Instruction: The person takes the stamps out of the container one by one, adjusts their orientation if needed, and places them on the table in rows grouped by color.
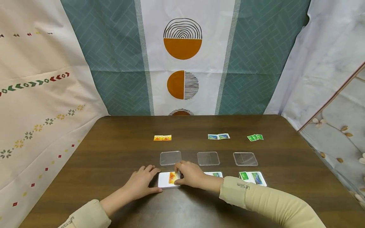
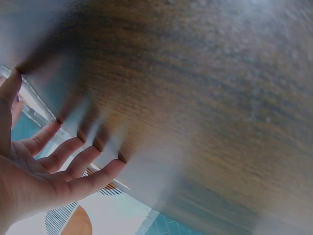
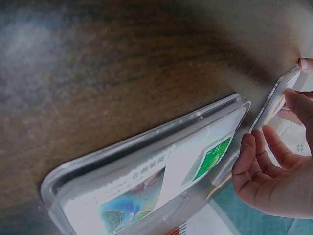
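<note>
A shallow clear case with a white inside [image 1: 163, 180] lies on the table before me. On its right part is an orange-and-yellow stamp [image 1: 172, 178]. My right hand [image 1: 191, 175] pinches this stamp at its right side with thumb and curled index finger. My left hand [image 1: 142, 180] rests at the case's left edge, fingers spread, fingertips down in the left wrist view. Partly behind the right wrist sits a second case [image 1: 209, 174]; the right wrist view shows a case up close with a green stamp [image 3: 212, 159] and a blue picture stamp [image 3: 132, 200].
A third case [image 1: 251, 178] at right holds green and blue stamps. Behind the cases lie three clear lids [image 1: 170, 158]. Farther back are two orange stamps [image 1: 162, 138], two blue stamps [image 1: 219, 136] and several green stamps [image 1: 255, 137]. Fabric hangs around the table [image 1: 125, 133].
</note>
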`<state>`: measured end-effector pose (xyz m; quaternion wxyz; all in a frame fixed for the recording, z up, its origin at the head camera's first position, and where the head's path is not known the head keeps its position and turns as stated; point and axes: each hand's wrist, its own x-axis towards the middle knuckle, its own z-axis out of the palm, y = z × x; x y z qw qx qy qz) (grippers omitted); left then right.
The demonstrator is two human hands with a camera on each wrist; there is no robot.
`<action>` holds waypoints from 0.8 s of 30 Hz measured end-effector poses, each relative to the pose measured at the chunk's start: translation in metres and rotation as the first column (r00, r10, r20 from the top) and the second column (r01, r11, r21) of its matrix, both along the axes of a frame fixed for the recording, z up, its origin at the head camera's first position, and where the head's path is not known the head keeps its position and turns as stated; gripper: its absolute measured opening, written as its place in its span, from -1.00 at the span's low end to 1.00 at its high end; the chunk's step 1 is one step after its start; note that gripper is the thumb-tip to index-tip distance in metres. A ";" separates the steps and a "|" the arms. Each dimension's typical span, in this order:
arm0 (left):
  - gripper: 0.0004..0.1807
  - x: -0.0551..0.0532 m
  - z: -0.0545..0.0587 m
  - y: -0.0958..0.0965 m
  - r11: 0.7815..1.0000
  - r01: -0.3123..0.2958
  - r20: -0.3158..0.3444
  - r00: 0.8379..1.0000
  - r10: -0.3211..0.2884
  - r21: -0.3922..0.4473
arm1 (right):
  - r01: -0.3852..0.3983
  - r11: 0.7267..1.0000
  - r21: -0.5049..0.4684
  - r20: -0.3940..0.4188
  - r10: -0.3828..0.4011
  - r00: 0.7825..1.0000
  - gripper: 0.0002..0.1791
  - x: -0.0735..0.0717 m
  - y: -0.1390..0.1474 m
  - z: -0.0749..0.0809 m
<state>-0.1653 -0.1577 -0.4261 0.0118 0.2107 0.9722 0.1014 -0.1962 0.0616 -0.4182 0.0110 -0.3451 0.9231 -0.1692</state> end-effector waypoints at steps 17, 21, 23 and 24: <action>-0.23 0.001 0.000 -0.001 1.000 0.005 -0.004 1.000 -0.005 0.015 | 0.023 0.997 -0.080 0.074 -0.017 0.997 -0.63 -0.001 -0.001 -0.002; -0.23 0.002 -0.001 0.000 1.000 0.007 0.003 1.000 -0.007 0.019 | 0.032 0.994 -0.101 0.103 -0.022 0.994 -0.62 -0.001 -0.001 -0.003; -0.23 0.001 -0.001 0.000 1.000 0.004 0.001 1.000 -0.004 0.019 | 0.035 0.993 -0.111 0.109 -0.023 0.994 -0.61 -0.002 -0.001 -0.003; -0.23 0.001 -0.001 0.000 1.000 0.003 -0.001 1.000 -0.003 0.019 | 0.038 0.993 -0.111 0.109 -0.026 0.994 -0.61 -0.002 -0.001 -0.003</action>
